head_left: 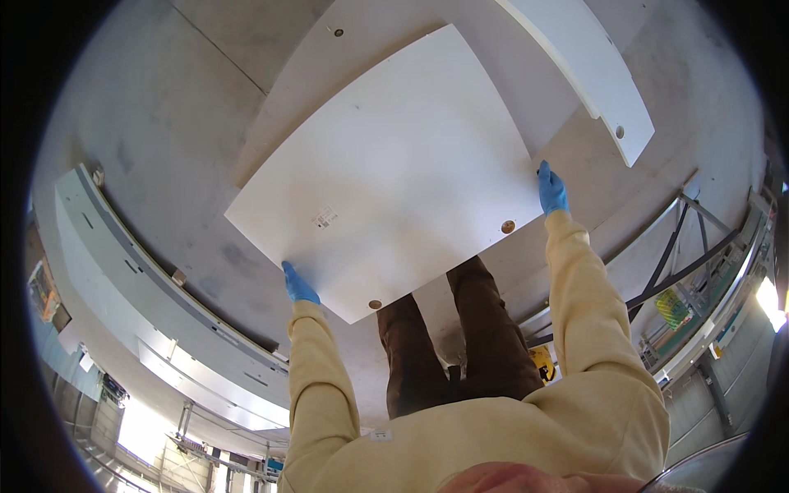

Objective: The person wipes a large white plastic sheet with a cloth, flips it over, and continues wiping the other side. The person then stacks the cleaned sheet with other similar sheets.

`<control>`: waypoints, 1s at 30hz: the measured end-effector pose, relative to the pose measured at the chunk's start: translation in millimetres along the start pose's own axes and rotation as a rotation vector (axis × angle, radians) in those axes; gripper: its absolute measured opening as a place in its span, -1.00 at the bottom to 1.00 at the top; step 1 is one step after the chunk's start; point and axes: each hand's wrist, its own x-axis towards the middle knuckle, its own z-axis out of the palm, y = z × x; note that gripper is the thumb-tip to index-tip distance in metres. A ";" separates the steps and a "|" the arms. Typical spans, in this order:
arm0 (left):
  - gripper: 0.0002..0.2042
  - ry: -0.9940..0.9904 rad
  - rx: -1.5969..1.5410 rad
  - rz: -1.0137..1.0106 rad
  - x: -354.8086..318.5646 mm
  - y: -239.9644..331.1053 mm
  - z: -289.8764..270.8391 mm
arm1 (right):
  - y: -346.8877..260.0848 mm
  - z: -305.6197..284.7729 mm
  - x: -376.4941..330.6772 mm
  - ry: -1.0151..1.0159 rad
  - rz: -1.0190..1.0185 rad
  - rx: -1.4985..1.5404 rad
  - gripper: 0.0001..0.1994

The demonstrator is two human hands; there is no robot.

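Note:
A large white board spans the space in front of me, level or slightly tilted. Near its left corner sits a small printed label. Two round brown-edged holes mark the edge closest to me. My left hand, in a blue glove, grips the left edge by the near corner. On the right edge, farther out, my right hand holds on in a matching glove. Both hands' fingers are partly hidden by the board.
Beneath the board, a wider pale panel shows past its far side. Another white panel with a notched end lies at upper right. Long pale panels stretch along the left. A dark metal frame stands at right; something yellow is beside my leg.

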 end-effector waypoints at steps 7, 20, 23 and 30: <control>-0.26 0.069 -0.061 -0.012 -17.5 25.8 -33.4 | -39.2 -10.1 -64.3 -0.014 0.063 -0.263 -0.27; -0.29 0.089 0.607 0.675 -166.3 158.5 -26.0 | 141.6 -110.4 -418.6 0.315 0.381 0.205 -0.25; -0.28 -0.161 0.610 0.707 -198.7 165.5 19.9 | 187.6 -125.4 -501.8 0.377 0.523 0.367 -0.26; -0.30 -0.273 0.909 1.037 -361.2 129.8 158.3 | 290.9 -146.1 -583.7 0.679 0.644 0.687 -0.23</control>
